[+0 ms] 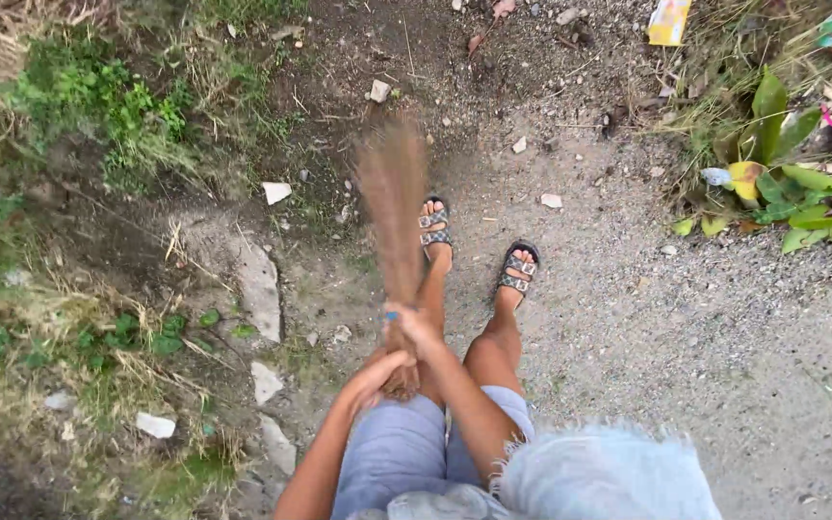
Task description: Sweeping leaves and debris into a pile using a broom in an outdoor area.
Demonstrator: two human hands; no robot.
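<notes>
Dirt and gravel path [628,318] outside, with weedy grass [79,106] along one edge and bits of litter lying around. Both hands are on a stick broom [394,207]: the right hand [408,325] has its fingers wrapped tight round the bundle, and the left hand [376,377] sits just below it, fingers closed on the broom's end. The bristles fan out ahead of the fingers, blurred, beside the sandalled feet [479,252]. A yellow wrapper [668,21] lies well ahead of the fingers.
</notes>
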